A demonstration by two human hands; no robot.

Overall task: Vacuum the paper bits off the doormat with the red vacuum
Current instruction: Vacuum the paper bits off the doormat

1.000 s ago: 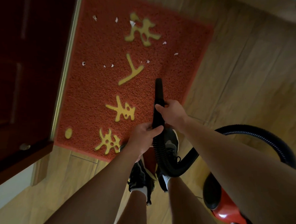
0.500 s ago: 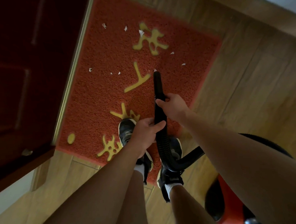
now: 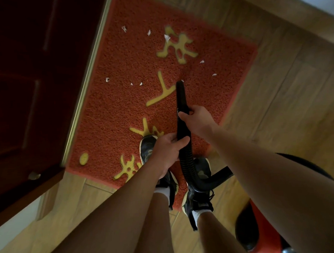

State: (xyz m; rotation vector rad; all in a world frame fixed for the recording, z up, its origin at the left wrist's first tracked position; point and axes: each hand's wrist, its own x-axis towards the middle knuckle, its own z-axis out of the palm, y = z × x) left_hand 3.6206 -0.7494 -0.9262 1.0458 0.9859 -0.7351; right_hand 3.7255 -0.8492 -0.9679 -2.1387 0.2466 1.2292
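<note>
A red doormat (image 3: 122, 101) with yellow characters lies on the wood floor. Several white paper bits (image 3: 166, 37) are scattered over its far half. I hold the black vacuum nozzle (image 3: 180, 94) with both hands: my right hand (image 3: 195, 119) grips it higher up, my left hand (image 3: 168, 147) grips it lower, where the ribbed hose begins. The nozzle tip sits beside a small paper bit (image 3: 182, 80) near the mat's middle. The red vacuum body (image 3: 264, 235) stands on the floor at the bottom right, partly behind my right arm.
A dark red door (image 3: 34, 85) with a metal threshold strip (image 3: 88, 76) borders the mat's left side. My feet in black shoes (image 3: 199, 169) stand on the mat's near end. Wood floor (image 3: 286, 100) extends to the right; a wall base runs along the top right.
I stepped onto the mat and the nozzle moved forward, its tip reaching the paper bit near the mat's middle. Both hands kept their grip.
</note>
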